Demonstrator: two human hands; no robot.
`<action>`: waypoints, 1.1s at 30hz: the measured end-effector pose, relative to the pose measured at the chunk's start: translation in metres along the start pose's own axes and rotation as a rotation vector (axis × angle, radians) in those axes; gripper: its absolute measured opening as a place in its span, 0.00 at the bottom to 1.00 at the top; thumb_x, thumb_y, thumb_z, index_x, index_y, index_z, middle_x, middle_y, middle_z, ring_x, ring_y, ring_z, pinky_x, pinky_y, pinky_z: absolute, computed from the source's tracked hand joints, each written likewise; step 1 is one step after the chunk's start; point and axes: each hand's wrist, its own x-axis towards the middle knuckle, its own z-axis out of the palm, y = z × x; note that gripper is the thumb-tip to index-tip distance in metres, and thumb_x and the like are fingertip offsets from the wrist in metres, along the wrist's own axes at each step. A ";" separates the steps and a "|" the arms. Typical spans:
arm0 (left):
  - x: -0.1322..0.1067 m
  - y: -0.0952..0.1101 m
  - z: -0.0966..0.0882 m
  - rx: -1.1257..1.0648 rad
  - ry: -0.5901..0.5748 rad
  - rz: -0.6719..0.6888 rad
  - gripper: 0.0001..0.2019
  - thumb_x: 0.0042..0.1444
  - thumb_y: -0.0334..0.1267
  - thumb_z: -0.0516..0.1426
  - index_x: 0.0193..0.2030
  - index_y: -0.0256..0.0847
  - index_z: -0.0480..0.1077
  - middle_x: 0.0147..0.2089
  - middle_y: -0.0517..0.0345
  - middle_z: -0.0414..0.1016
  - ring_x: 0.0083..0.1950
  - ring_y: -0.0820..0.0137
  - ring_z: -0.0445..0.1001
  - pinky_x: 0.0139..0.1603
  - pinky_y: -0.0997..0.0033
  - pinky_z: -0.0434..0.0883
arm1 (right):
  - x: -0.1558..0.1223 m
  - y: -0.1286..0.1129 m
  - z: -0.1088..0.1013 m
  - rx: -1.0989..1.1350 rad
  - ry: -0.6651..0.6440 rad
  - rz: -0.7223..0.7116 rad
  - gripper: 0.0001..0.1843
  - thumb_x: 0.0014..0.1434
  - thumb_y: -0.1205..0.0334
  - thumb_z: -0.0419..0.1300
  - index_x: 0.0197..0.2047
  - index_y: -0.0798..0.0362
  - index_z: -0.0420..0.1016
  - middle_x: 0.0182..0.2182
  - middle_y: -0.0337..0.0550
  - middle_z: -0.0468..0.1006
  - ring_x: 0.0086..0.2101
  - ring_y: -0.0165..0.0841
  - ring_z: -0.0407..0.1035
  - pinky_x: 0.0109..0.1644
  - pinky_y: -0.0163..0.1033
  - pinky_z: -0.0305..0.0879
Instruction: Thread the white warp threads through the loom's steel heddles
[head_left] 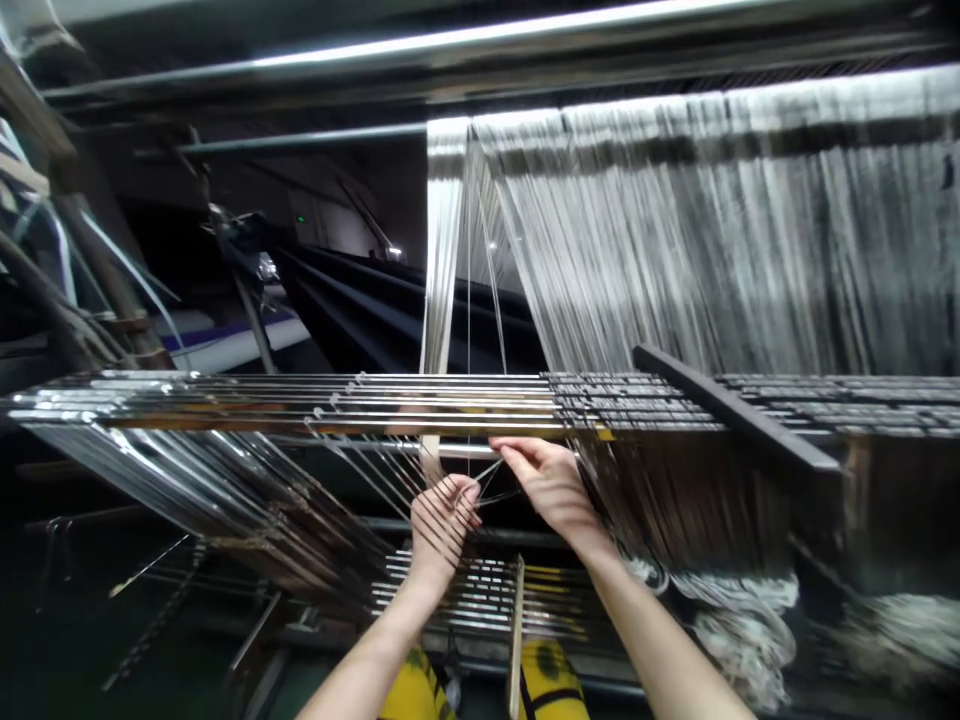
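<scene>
Two bare hands work at the middle of a loom (pixel 225 400), just below a row of metal rods (pixel 337 400) that crosses the frame. Left hand (pixel 442 530): the fingers (pixel 459 497) are curled and closed together, pinching a fine pale thread (pixel 491 470); thin dark lines cross the back of the hand. Right hand (pixel 551 490): the fingers (pixel 525 462) reach left, slightly spread, with the thumb and forefinger tips close to the same thread; whether they grip it is too small to tell. The thread spans the narrow gap between the hands, just under the rods near the centre of the loom. Above, a broad sheet of pale warp threads (pixel 712 240) descends to the rods. Right of the hands, a dark bar (pixel 739 410) lies across the rods; bundles of white cord (pixel 742 625) hang lower right. An upright wooden slat (pixel 515 640) stands below the hands.
</scene>
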 end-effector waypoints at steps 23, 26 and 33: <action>-0.069 0.034 -0.042 0.100 0.047 -0.105 0.11 0.49 0.43 0.57 0.34 0.37 0.70 0.25 0.60 0.69 0.24 0.75 0.66 0.24 0.78 0.65 | -0.046 -0.039 0.006 -0.142 -0.351 -0.325 0.07 0.59 0.69 0.49 0.39 0.55 0.67 0.24 0.39 0.73 0.21 0.27 0.64 0.26 0.30 0.56; -0.072 0.041 -0.037 0.165 0.054 -0.035 0.09 0.50 0.41 0.55 0.33 0.37 0.69 0.25 0.61 0.69 0.23 0.75 0.65 0.23 0.79 0.63 | -0.043 -0.041 0.011 -0.197 -0.385 -0.281 0.03 0.57 0.69 0.51 0.34 0.55 0.64 0.19 0.35 0.67 0.18 0.26 0.59 0.24 0.31 0.53; -0.075 0.030 -0.044 0.213 -0.032 -0.092 0.12 0.56 0.43 0.50 0.28 0.38 0.65 0.19 0.65 0.64 0.16 0.80 0.57 0.17 0.80 0.55 | -0.049 -0.036 0.004 -0.060 -0.407 -0.348 0.10 0.59 0.70 0.48 0.43 0.55 0.66 0.26 0.39 0.72 0.22 0.26 0.63 0.27 0.30 0.55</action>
